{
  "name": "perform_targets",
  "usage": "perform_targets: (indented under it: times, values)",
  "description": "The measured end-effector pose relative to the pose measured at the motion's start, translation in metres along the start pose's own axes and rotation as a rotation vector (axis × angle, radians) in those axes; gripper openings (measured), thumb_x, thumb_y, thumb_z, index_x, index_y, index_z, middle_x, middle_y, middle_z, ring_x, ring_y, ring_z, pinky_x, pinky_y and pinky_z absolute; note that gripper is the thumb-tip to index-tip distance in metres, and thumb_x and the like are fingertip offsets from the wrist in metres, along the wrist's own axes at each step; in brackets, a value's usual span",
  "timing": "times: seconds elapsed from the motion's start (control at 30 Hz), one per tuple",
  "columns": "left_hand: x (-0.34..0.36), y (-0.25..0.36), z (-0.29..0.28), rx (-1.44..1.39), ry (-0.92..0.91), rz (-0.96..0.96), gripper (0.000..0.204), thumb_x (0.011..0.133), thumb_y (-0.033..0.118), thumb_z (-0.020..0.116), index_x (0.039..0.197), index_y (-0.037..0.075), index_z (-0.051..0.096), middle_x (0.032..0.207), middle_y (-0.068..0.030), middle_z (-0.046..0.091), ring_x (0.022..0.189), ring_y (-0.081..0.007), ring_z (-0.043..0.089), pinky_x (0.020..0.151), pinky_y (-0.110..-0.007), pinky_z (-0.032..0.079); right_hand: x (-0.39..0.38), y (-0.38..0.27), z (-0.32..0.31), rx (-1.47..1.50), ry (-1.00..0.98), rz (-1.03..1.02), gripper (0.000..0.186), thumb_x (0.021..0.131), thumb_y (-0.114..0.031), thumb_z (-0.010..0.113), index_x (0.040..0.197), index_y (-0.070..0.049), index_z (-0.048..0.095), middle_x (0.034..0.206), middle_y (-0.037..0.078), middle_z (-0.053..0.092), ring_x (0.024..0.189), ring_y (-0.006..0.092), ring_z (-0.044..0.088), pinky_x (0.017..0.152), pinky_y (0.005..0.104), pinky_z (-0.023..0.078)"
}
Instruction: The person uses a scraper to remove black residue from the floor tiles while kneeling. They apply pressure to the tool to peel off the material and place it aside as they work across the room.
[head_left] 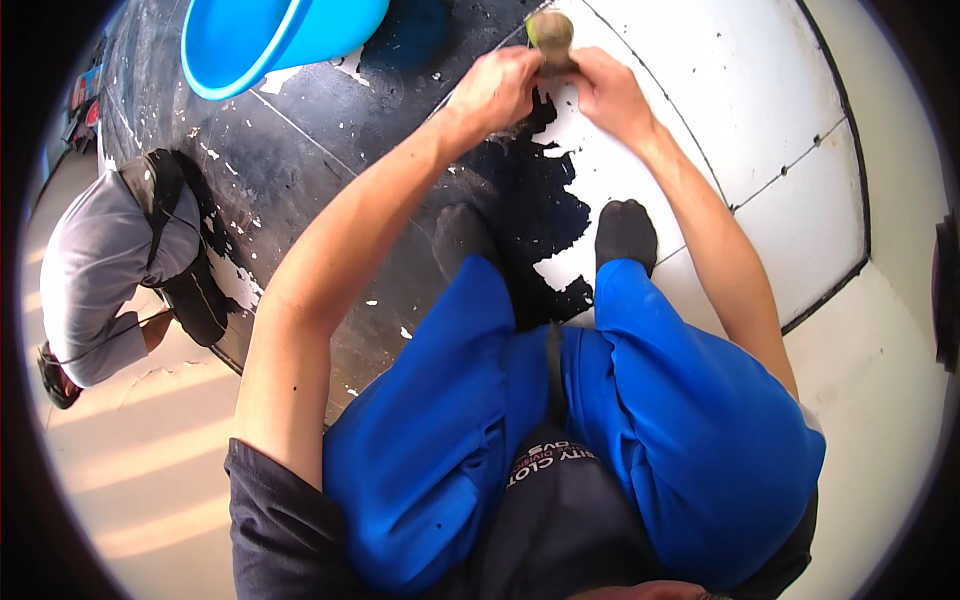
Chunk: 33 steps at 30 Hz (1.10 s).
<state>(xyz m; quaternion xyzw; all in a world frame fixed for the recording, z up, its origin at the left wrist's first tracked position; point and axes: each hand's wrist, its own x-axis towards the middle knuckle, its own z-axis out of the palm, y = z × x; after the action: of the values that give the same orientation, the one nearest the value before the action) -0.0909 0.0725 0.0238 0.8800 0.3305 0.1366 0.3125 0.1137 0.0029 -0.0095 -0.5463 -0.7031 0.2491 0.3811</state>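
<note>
head view: a small brown round-ended thing [551,36] is held at the top edge, over the border between the dark layer [330,230] and the white surface [745,95]. its lower end is gripped from both sides: the fingers of the left hand [497,92] are curled together on it, and the fingers of the right hand [612,98] are clamped on it as well. its exact kind cannot be told, as it is blurred.

a bright blue tub [285,45] is set on the dark layer, up and to the left of the left hand, apart from it. the ragged black edge is run down between the two dark-socked feet, so the strip below the hands is flanked by the left foot [466,235] and the right foot [626,232]. white flecks are scattered over the dark part, and the white part is crossed by thin dark lines. at the far left, well apart from both hands, another person [90,250] in grey is seen bent low. at the right, the white surface is bounded by a black border [866,190].
</note>
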Motion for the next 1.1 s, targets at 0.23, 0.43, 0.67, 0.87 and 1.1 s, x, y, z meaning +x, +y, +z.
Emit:
perform_targets:
  times: [0.23, 0.43, 0.67, 0.87, 1.1]
  values:
    - [-0.012, 0.011, 0.012, -0.153, 0.054, 0.131, 0.012, 0.088, 0.005, 0.068, 0.080, -0.001, 0.061, 0.079, -0.0241, 0.066, 0.079, -0.0462, 0.067, 0.070, -0.052, 0.054, -0.016, -0.007, -0.007, 0.068, -0.116, -0.018, 0.023, 0.086, 0.004, 0.063, 0.109, -0.002, 0.065, 0.095, 0.017, 0.066, 0.091, 0.0373, 0.064, 0.080, 0.0429, 0.054]
    - [-0.006, 0.001, 0.011, 0.057, -0.080, 0.007, 0.013, 0.088, 0.009, 0.070, 0.085, -0.002, 0.064, 0.081, -0.0247, 0.066, 0.075, -0.0458, 0.066, 0.066, -0.053, 0.053, -0.012, -0.005, 0.000, 0.042, -0.015, 0.016, 0.030, 0.076, 0.005, 0.060, 0.104, -0.004, 0.065, 0.092, 0.015, 0.066, 0.096, 0.0373, 0.064, 0.086, 0.0450, 0.053]
    - [0.004, -0.004, 0.006, 0.109, -0.081, -0.039, 0.018, 0.092, 0.013, 0.067, 0.089, -0.005, 0.066, 0.086, -0.0269, 0.068, 0.084, -0.0449, 0.068, 0.075, -0.051, 0.054, 0.003, -0.004, -0.003, 0.061, -0.042, 0.005, 0.021, 0.085, 0.001, 0.064, 0.105, -0.002, 0.064, 0.096, 0.017, 0.065, 0.094, 0.0387, 0.063, 0.084, 0.0455, 0.053]
    - [-0.016, 0.013, 0.012, -0.068, -0.060, 0.085, 0.009, 0.089, 0.005, 0.068, 0.088, -0.001, 0.062, 0.085, -0.0240, 0.066, 0.082, -0.0444, 0.067, 0.074, -0.051, 0.055, -0.034, -0.021, 0.000, 0.101, -0.063, 0.113, 0.019, 0.084, -0.003, 0.062, 0.103, -0.004, 0.064, 0.094, 0.015, 0.066, 0.097, 0.0368, 0.064, 0.084, 0.0451, 0.053]
    - [-0.027, 0.006, 0.014, -0.035, -0.128, 0.003, 0.011, 0.090, 0.009, 0.066, 0.087, -0.002, 0.067, 0.087, -0.0238, 0.068, 0.083, -0.0439, 0.067, 0.078, -0.052, 0.054, -0.033, -0.022, 0.004, 0.051, -0.107, 0.109, 0.020, 0.084, -0.004, 0.062, 0.103, -0.004, 0.064, 0.093, 0.015, 0.065, 0.096, 0.0374, 0.063, 0.084, 0.0447, 0.053]
